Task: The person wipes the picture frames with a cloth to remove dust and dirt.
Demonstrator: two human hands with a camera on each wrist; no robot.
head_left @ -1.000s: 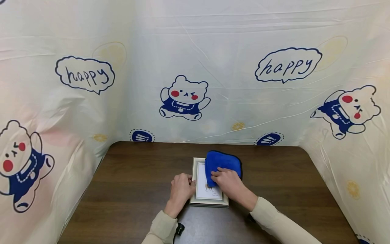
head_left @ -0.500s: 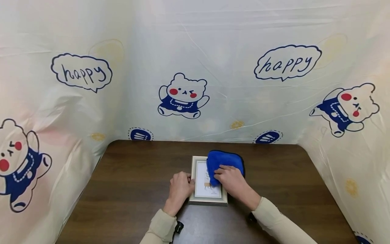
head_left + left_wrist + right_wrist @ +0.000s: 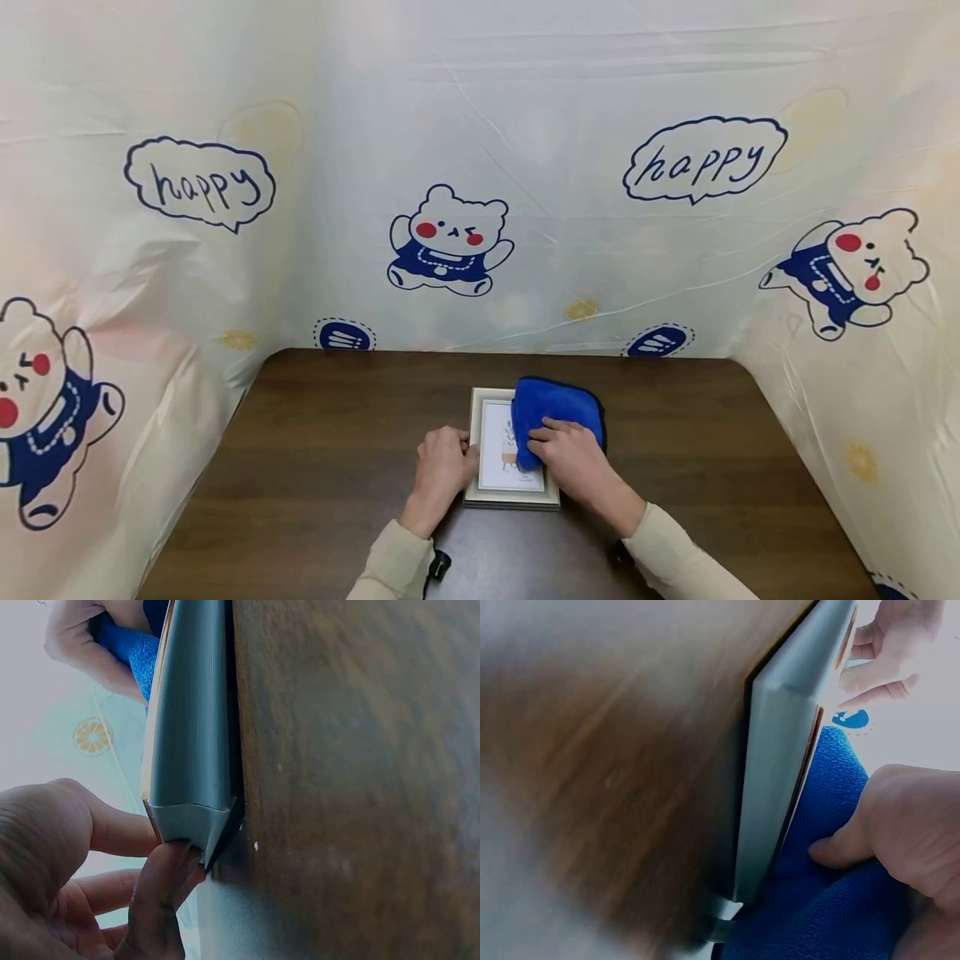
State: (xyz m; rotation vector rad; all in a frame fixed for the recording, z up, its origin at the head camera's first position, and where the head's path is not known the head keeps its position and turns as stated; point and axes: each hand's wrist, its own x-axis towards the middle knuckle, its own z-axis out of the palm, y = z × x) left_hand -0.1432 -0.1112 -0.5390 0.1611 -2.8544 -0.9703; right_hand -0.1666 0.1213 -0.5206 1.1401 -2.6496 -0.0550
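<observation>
A cream picture frame (image 3: 476, 492) lies flat on the table, its white print (image 3: 495, 467) showing a plant drawing. My left hand (image 3: 442, 467) grips the frame at its left side; in the left wrist view thumb and fingers (image 3: 120, 829) meet at a corner of the thick edge. My right hand (image 3: 577, 462) holds a blue cloth (image 3: 558, 400) against the right part of the glass, covering the frame's upper right corner. In the right wrist view the thumb (image 3: 840, 851) presses into the fuzzy cloth (image 3: 825, 780), which hangs past the frame's side.
The dark wooden table (image 3: 337, 417) stretches around the frame on all sides. A pale curtain (image 3: 585, 167) with printed bears and "happy" bubbles closes off the back and both sides. A black strap piece (image 3: 439, 565) sits at the left wrist.
The right hand and the cloth have slid slightly right and then a little toward me, uncovering more of the print. The left hand keeps its hold on the frame.
</observation>
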